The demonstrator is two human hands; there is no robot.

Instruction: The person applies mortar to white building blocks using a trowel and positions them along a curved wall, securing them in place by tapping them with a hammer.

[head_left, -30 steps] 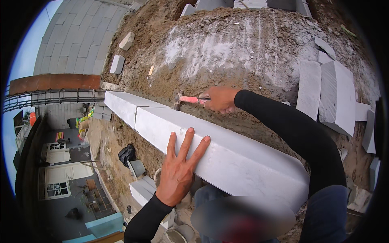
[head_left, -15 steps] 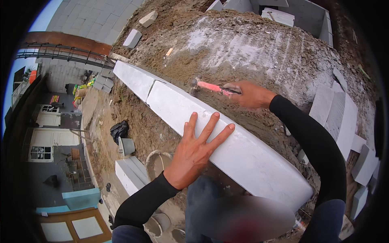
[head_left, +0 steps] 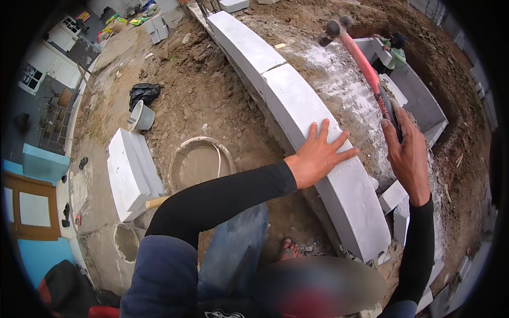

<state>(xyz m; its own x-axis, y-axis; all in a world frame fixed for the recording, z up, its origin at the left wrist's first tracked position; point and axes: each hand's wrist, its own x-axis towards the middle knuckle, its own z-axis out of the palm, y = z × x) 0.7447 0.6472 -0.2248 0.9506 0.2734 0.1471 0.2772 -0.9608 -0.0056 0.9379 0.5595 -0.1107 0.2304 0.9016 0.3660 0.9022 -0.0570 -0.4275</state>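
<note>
My left hand point(head_left: 321, 156) lies flat with fingers spread on top of a long white concrete block point(head_left: 299, 100). That block sits in a row, end to end with another white block point(head_left: 241, 42), a narrow gap showing between them. To the right of the row, my right hand point(head_left: 409, 153) is closed around the black grip of a mallet point(head_left: 363, 63). The mallet has a red shaft and a dark, rounded head, which is raised above the row's right side, apart from the blocks.
Left of the row stand a round tub of grey mortar point(head_left: 177, 159), a grey bucket point(head_left: 142, 116), a black plastic bag point(head_left: 144, 94) and stacked white blocks point(head_left: 124, 175). Beyond the mallet, a person in green point(head_left: 396, 55) is in a walled pit point(head_left: 424, 95). Broken block pieces point(head_left: 393, 196) lie nearby.
My right hand has lifted the mallet from low beside the row's right side. My left hand still rests on the block. The whole view has turned, bringing the pit and person into sight.
</note>
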